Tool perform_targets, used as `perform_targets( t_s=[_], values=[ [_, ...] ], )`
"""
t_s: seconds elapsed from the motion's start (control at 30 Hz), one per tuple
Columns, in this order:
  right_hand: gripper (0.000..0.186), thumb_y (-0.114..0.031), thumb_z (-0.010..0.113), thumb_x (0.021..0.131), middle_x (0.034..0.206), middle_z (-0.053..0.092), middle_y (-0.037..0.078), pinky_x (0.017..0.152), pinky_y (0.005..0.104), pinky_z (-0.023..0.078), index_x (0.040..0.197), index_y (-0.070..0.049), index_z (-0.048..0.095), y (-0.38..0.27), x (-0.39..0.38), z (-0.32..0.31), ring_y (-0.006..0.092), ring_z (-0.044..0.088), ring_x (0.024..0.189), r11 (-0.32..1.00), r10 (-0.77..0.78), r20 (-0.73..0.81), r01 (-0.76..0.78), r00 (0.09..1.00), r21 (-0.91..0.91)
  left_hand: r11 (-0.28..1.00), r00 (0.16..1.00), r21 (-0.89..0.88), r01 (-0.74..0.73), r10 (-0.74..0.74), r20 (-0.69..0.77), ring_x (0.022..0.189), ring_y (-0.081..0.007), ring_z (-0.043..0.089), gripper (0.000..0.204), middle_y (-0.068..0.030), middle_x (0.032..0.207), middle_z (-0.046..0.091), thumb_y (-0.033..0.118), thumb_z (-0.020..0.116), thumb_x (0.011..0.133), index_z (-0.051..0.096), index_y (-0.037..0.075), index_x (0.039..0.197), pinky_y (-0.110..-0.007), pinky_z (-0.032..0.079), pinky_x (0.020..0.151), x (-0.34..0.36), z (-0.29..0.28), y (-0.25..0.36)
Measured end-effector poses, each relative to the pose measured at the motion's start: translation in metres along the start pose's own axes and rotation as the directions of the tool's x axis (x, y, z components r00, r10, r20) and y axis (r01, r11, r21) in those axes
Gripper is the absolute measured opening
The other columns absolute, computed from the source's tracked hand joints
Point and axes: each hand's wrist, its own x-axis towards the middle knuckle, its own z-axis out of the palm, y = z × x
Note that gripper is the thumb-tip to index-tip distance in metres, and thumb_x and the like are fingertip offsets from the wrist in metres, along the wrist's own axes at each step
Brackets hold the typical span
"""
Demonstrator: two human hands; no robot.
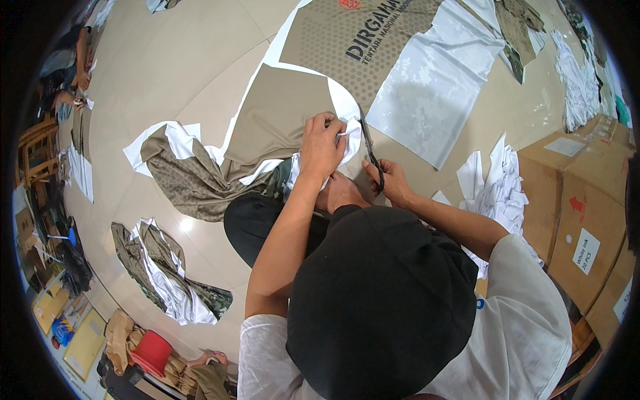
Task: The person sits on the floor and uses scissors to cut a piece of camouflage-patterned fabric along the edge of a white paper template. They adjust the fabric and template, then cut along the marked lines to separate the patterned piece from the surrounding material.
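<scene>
My right hand (390,181) grips black-handled scissors (369,145), their long dark blades pointing away from me. The blades lie along the white margin (344,105) of a tan printed fabric (277,110). Closed on that white edge, my left hand (323,143) holds it bunched just left of the blades. The rest of the piece spreads to the left in folds, with a dotted brown part (183,177) and a bit of dark camouflage. Beyond the scissors lies a larger tan panel (320,40) with dots and dark lettering. A bare foot (341,192) is between my hands.
A pale camouflage-patterned white sheet (433,87) lies to the right of the blades. White scraps (497,183) pile beside cardboard boxes (573,187) at the right. Another crumpled fabric piece (170,270) rests on the tiled floor at the left. Another person's hands (81,81) show at the far left.
</scene>
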Motion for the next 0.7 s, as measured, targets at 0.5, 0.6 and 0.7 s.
perform_targets(
  t_s=[0.5, 0.6, 0.7],
  values=[
    [0.041, -0.042, 0.077, 0.093, 0.067, 0.055, 0.002, 0.049, 0.0293, 0.043, 0.082, -0.007, 0.058, -0.010, -0.001, -0.013, 0.0127, 0.054, 0.056, 0.999, 0.005, 0.021, -0.004, 1.000, -0.052, 1.000, 1.000, 0.005, -0.015, 0.015, -0.025, 0.116, -0.0366, 0.054, 0.020, -0.0121, 0.119, 0.061, 0.011, 0.076, 0.082, 0.070, 0.009, 0.101, -0.047, 0.046, 0.100, 0.000, -0.001, -0.001],
    [0.042, -0.044, 0.077, 0.091, 0.067, 0.055, 0.002, 0.049, 0.0285, 0.042, 0.082, -0.007, 0.058, -0.015, 0.000, -0.018, 0.0124, 0.054, 0.056, 0.999, -0.003, 0.049, 0.006, 0.999, -0.050, 1.000, 1.000, -0.007, -0.005, 0.005, -0.026, 0.115, -0.0363, 0.055, 0.020, -0.0118, 0.118, 0.061, 0.011, 0.076, 0.082, 0.070, 0.009, 0.101, -0.047, 0.046, 0.100, -0.001, -0.001, -0.003],
    [0.043, -0.046, 0.077, 0.090, 0.067, 0.056, 0.001, 0.049, 0.0279, 0.041, 0.081, -0.009, 0.058, -0.014, 0.014, -0.025, 0.0120, 0.054, 0.056, 0.999, -0.018, 0.068, 0.021, 0.998, -0.046, 1.000, 1.000, -0.011, -0.008, 0.007, -0.023, 0.115, -0.0360, 0.055, 0.020, -0.0114, 0.118, 0.061, 0.011, 0.077, 0.082, 0.070, 0.010, 0.101, -0.046, 0.046, 0.100, -0.001, -0.002, -0.001]
  ],
)
